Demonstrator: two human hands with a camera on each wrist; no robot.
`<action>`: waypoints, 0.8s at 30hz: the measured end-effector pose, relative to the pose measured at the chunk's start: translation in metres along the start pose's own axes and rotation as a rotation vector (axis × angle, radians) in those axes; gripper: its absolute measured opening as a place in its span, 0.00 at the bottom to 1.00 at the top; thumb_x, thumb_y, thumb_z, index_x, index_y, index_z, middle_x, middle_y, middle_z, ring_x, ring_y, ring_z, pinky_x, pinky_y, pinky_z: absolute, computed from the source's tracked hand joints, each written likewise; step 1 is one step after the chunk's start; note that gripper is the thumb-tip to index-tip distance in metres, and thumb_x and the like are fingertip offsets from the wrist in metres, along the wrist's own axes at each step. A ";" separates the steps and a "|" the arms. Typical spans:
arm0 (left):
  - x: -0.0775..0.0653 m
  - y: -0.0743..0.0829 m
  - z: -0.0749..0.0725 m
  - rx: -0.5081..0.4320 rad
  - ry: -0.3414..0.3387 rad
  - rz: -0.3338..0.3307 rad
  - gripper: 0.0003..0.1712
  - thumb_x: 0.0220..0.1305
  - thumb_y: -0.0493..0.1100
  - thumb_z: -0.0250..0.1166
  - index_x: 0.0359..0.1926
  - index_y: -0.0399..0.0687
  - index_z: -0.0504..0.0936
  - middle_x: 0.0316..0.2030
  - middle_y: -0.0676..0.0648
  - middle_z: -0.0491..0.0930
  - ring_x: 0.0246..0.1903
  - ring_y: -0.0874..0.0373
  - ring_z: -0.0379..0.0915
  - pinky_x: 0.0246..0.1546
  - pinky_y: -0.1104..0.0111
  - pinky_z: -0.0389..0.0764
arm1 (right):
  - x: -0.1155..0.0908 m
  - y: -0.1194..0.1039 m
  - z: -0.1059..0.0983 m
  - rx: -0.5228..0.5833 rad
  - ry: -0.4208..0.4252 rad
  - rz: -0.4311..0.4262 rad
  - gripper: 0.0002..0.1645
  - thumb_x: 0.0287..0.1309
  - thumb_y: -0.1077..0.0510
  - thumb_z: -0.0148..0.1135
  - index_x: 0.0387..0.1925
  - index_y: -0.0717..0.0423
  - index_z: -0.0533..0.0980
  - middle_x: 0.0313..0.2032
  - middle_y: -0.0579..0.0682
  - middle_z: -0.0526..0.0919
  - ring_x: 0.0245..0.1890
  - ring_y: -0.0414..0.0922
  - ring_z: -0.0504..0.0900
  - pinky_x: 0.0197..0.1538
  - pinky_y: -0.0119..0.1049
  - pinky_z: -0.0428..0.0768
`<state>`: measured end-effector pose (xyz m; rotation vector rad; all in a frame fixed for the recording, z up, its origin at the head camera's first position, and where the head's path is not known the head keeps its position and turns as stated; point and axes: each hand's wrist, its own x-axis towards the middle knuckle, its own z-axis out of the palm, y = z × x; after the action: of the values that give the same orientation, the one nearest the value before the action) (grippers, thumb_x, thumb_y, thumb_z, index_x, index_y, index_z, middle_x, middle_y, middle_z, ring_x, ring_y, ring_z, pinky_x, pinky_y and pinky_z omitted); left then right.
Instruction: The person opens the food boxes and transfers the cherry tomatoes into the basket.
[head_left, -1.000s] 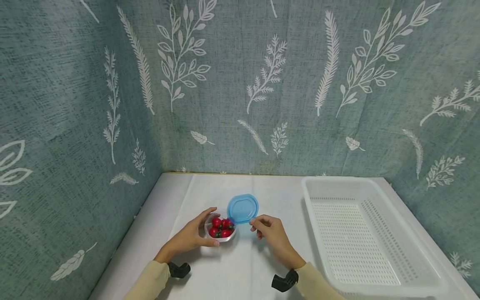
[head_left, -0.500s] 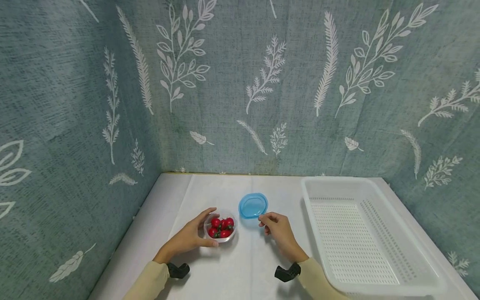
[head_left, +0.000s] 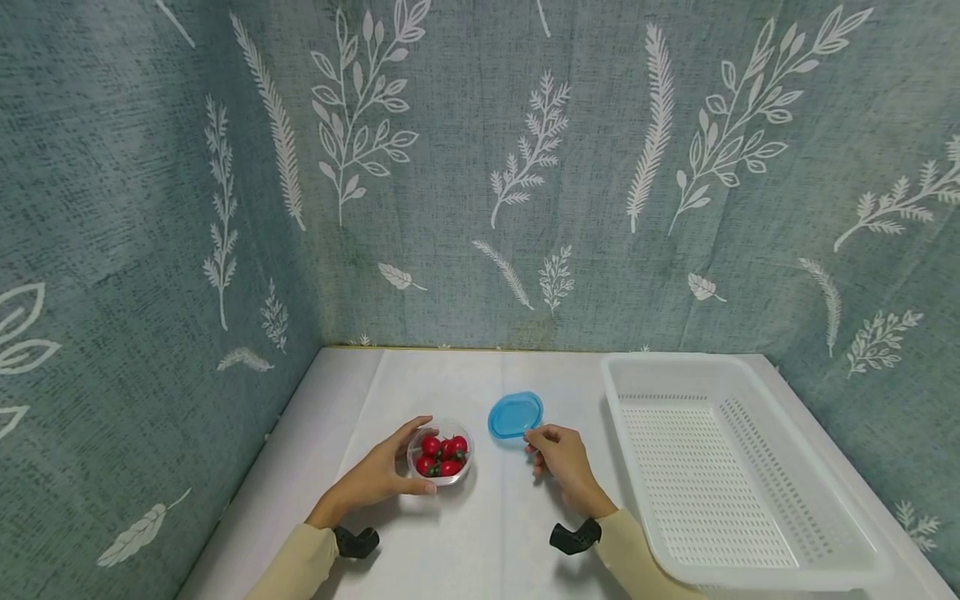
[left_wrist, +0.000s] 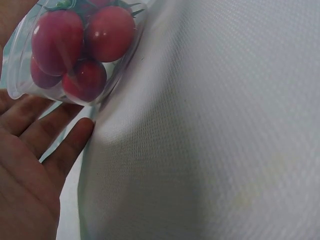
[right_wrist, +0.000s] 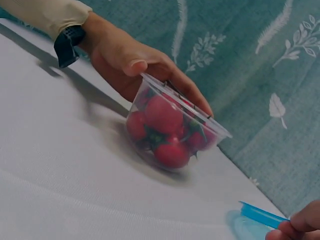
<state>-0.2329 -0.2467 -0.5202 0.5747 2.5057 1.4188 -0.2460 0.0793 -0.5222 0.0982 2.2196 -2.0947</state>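
My left hand (head_left: 386,468) holds a small clear plastic container (head_left: 455,482) on the table, thumb on the near side and fingers on the far side. Inside lie several red cherry tomatoes (right_wrist: 163,113) with green stems, and the top is uncovered. To its right, my right hand (head_left: 564,458) pinches the near edge of a translucent blue lid (head_left: 515,415) between thumb and fingers. In the right wrist view the blue lid (right_wrist: 262,215) is seen almost edge-on, apart from the container. The left wrist view shows the left fingers (left_wrist: 72,145) beside the container's wall.
A large white perforated plastic basket (head_left: 716,575) stands on the right of the table, right of my right hand. White cloth (head_left: 420,550) covers the table. Leaf-patterned green-blue fabric (head_left: 465,167) hangs behind and on the sides.
My right hand has moved the blue lid rightward, away from the container's rim, and slightly down in the last half second. The left hand and the container stay in place.
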 end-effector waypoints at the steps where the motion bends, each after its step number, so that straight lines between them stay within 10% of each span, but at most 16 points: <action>1: 0.000 0.000 0.000 -0.001 0.002 -0.004 0.63 0.52 0.51 0.83 0.81 0.52 0.53 0.74 0.48 0.67 0.77 0.40 0.51 0.73 0.41 0.55 | 0.000 0.000 0.000 0.004 0.000 0.004 0.16 0.69 0.56 0.66 0.40 0.69 0.82 0.31 0.57 0.84 0.17 0.40 0.74 0.22 0.32 0.78; 24: -0.001 0.001 0.000 0.008 0.008 -0.017 0.64 0.52 0.53 0.83 0.81 0.52 0.53 0.74 0.48 0.66 0.77 0.41 0.51 0.74 0.42 0.54 | 0.001 0.002 -0.003 -0.109 0.128 0.041 0.18 0.69 0.51 0.67 0.37 0.65 0.83 0.26 0.53 0.83 0.13 0.38 0.71 0.17 0.31 0.77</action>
<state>-0.2322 -0.2464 -0.5197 0.5488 2.5173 1.4087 -0.2467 0.0821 -0.5240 0.2750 2.3769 -1.9941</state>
